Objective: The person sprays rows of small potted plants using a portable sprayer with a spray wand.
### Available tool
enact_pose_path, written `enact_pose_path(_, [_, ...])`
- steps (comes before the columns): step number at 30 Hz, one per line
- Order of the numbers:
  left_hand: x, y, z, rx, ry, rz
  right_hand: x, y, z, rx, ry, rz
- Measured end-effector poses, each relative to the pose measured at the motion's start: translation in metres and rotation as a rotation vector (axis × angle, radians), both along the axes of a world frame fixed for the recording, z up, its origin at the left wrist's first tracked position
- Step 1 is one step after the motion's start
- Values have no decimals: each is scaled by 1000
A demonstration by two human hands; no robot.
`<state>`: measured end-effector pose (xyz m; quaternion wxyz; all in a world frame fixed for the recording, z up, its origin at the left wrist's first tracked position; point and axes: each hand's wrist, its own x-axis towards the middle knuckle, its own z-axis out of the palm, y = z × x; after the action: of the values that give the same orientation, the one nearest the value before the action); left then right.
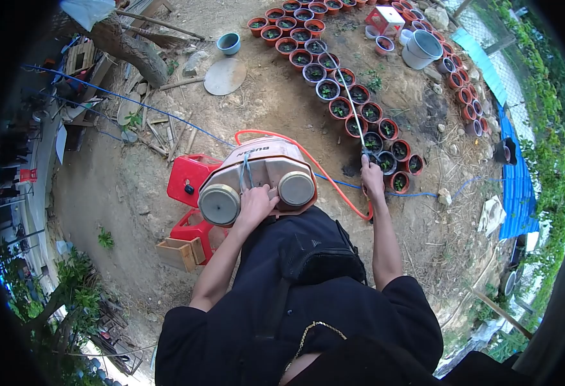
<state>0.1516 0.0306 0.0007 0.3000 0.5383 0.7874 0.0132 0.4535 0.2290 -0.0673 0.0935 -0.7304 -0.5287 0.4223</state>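
Observation:
My left hand (257, 204) is closed on the handle between the two round caps of a pale sprayer tank (260, 166), which rests by a red stool (189, 178). A cord is tied near the handle. In my right hand (371, 172) is the dark grip of a spray wand (351, 96), its thin metal tube reaching up over rows of potted plants (340, 108). An orange hose (314, 161) loops from the tank towards my right hand.
A grey bucket (422, 49), a red-and-white stool (385, 21), a teal basin (228, 44) and a round board (225, 77) lie farther off. A blue rope (166, 114) crosses the ground. A second red stool (199, 228) and a wooden box (178, 255) are at the left.

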Motion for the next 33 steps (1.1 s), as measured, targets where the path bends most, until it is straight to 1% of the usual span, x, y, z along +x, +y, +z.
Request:
enact_pose_path(4, [0, 1, 4, -15, -4, 9, -2, 2, 0, -17, 2, 1])
enact_pose_path(10, [0, 1, 5, -17, 2, 10, 5, 6, -30, 53, -66, 35])
enact_pose_path(16, [-1, 1, 2, -19, 8, 10, 10, 4, -30, 13, -14, 6])
enact_pose_path(21, [-1, 4, 4, -28, -5, 16, 12, 4, -40, 111, -40, 46])
enact_pose_path(24, [-2, 4, 5, -35, -3, 16, 10, 4, -40, 83, -4, 28])
enact_pose_path(28, [-3, 4, 1, -29, -1, 17, 8, 4, -37, 57, -13, 26])
enact_pose_path(30, [-2, 4, 1, -31, 1, 18, 9, 5, -43, 122, -58, 63])
enact_pose_path(33, [-3, 5, 2, -24, 6, 6, 9, 5, -44, 119, -64, 70])
